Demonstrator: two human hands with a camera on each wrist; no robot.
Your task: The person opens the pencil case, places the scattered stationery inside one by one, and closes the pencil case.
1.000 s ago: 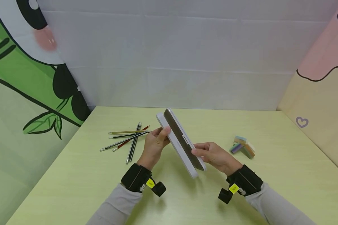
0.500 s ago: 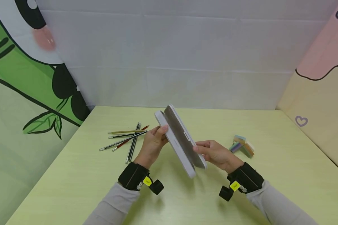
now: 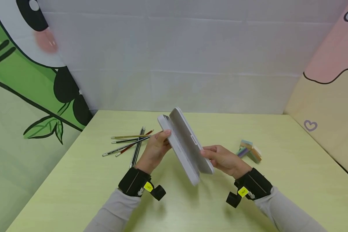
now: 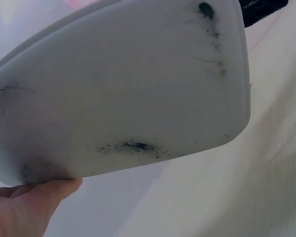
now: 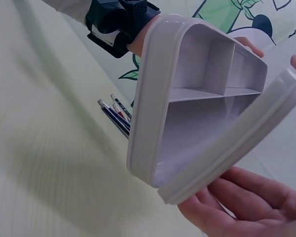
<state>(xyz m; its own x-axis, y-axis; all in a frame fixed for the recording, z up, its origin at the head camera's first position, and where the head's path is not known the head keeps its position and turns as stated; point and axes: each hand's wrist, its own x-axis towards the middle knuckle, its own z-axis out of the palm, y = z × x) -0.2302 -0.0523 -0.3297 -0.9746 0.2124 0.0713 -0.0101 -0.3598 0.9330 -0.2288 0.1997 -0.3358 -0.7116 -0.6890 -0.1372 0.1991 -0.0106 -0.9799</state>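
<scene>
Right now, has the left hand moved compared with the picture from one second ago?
Yes, slightly: in the head view, the left hand has shifted leftward, toward the pencils lying on the table.

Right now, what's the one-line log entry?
left hand: grips case body | right hand: holds lid, ajar | pencils, blocks: on table

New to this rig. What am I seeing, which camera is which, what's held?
No robot: these are a person's bare hands. The head picture comes from a head-worn camera looking down; the other two come from wrist cameras. The left hand grips the body of a white case; the right hand holds its partly open lid. The left wrist view shows the case's smudged outside, the right wrist view its inner compartments. On the table lie pencils, left, and pastel blocks, right.
</scene>
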